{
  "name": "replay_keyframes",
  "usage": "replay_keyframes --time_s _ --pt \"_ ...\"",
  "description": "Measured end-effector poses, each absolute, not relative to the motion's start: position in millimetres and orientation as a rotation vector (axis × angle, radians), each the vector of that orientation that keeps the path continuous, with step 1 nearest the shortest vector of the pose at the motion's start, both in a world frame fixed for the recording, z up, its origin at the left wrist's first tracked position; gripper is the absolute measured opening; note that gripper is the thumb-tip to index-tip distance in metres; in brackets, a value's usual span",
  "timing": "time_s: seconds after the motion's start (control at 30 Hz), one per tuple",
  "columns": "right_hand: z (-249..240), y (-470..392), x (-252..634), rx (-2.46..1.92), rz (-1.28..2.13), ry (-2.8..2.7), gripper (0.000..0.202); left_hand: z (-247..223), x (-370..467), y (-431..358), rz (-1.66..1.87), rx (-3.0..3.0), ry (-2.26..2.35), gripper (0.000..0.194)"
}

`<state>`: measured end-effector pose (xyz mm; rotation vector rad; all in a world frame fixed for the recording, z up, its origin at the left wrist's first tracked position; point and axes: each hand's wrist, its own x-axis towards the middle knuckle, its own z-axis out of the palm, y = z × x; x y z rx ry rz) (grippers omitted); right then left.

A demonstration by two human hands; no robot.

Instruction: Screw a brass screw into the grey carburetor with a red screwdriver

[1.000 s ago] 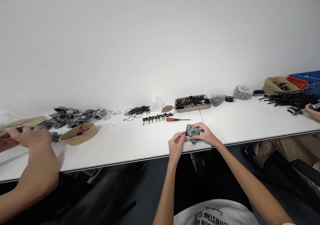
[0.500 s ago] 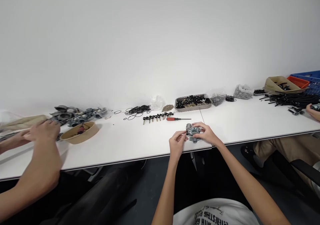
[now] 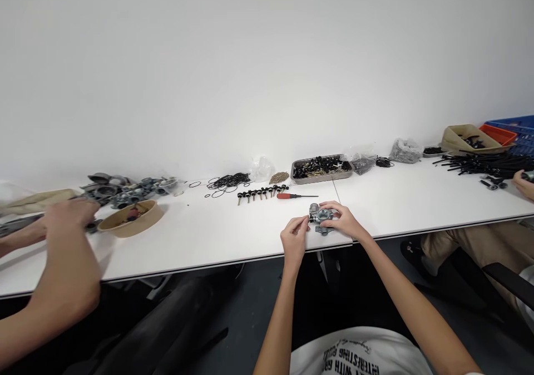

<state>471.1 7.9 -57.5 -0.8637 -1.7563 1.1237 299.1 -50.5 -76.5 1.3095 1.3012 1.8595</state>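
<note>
White wall (image 3: 250,74) fills the upper frame, and below it a long white tabletop (image 3: 200,236) runs across the picture, with supplies mostly along its far edge, which seems to leave the near edge free for handwork. Right of centre, close to that near edge, a grey metal carburetor body (image 3: 324,215) sits between the person's two hands. Their right hand (image 3: 345,222) grips its right side, thumb and fingers spread around the casting, probably to steady it. Their left hand (image 3: 293,240) has thumb and finger pinched on a small black fitting (image 3: 311,219) at the body's left side; such a fingertip hold suits fine control better than force.

Just beyond, at mid-frame, black-headed brass screws (image 3: 263,193) form a neat row, likely so each can be picked singly, while a metal tray (image 3: 323,179) behind holds a jumble of similar ones. A red-handled screwdriver (image 3: 287,196) lies near the row, within easy reach. Black O-rings (image 3: 228,181) lie heaped left of centre. At far left, a co-worker's hand (image 3: 69,213) is beside a tan bowl (image 3: 129,231), its grip unclear.
</note>
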Motion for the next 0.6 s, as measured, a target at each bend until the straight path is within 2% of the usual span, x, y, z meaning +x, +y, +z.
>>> replay_keyframes --time_s 0.47,0.6 --pt "-38 33 469 -0.828 1.157 -1.947 0.039 -69 295 -35 1.799 1.132 1.256 0.030" --pt "-10 52 485 -0.831 1.147 -2.251 0.054 -56 268 -33 1.618 1.216 1.269 0.034"
